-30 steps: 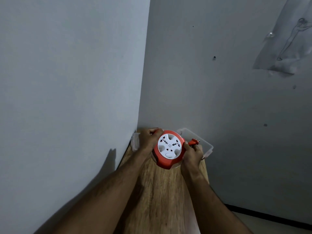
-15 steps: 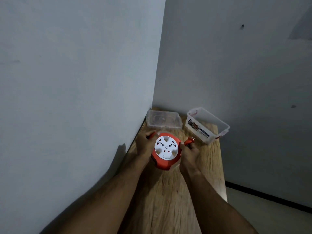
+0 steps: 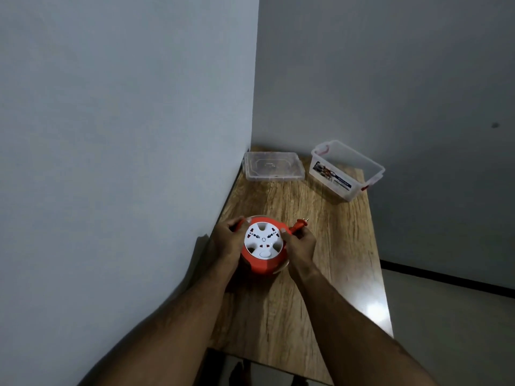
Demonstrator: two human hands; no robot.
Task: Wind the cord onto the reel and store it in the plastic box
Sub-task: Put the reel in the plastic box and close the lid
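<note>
An orange cord reel [image 3: 264, 265] with a white socket face [image 3: 263, 239] is held over the wooden table [image 3: 320, 246], face up and tilted toward me. My left hand [image 3: 227, 240] grips its left rim. My right hand [image 3: 301, 242] holds the right side and pinches the orange plug [image 3: 384, 224], whose pins point up and right. No loose cord shows. The clear plastic box [image 3: 347, 169] stands open at the table's far right, apart from the reel.
The box's clear lid [image 3: 273, 165] lies flat at the far left corner against the wall. Grey walls close the left and back sides. The table's right edge drops to a pale floor [image 3: 446, 316]. My feet show below the near edge.
My head has tilted down, so the table, box and lid come fully into view. Both hands with the reel have drawn back from the box toward me.
</note>
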